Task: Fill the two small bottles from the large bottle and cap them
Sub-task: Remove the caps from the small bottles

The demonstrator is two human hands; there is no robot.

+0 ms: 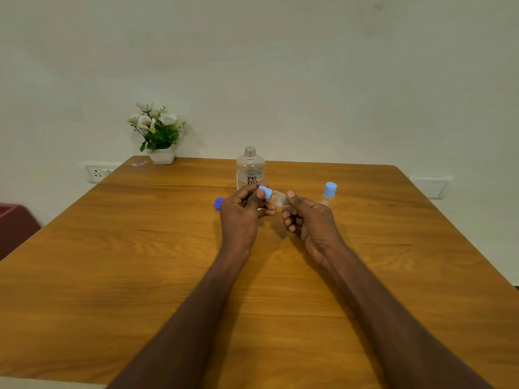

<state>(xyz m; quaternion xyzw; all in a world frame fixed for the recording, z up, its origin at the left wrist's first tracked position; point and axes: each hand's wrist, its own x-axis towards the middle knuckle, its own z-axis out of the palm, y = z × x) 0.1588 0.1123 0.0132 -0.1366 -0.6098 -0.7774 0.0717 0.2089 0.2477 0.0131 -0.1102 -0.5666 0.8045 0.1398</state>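
Writing: big bottle (pixel 250 170) shows "re·nu" in dark letters on a pale label, lower half hidden by the hands; a line of smaller print above it is too fine to read.
Big bottle: clear plastic, round shoulders, threaded neck uncapped, upright at mid-table behind the hands.
Dark cap (pixel 219 203): deep blue, ribbed, on the table just left of the left hand.
Held bottle (pixel 278 199): small, clear, tilted almost on its side above the table, light blue cap (pixel 264 191) at its left end.
Left hand (pixel 243 210): thumb and fingertips curled round the light blue cap.
Right hand (pixel 306 217): thumb and curled fingers grip the body of the held bottle.
Second bottle (pixel 329 194): small, clear, upright, capped in light blue with a flat angular top; stands right of the hands, apart from them.
Table (pixel 112 248): smooth wood-grain top, warm brown, rounded far corners, far edge against the wall.
Plant (pixel 157 130): white flowers and green leaves in a white pot at the far left corner.
Scrap (pixel 139 163): small pale bit beside the pot; cannot tell what it is.
Wall: plain, pale; white socket (pixel 97 172) left of the table, white plate (pixel 431 186) right.
Room: wide bare wood on both sides of the forearms and toward the near edge.
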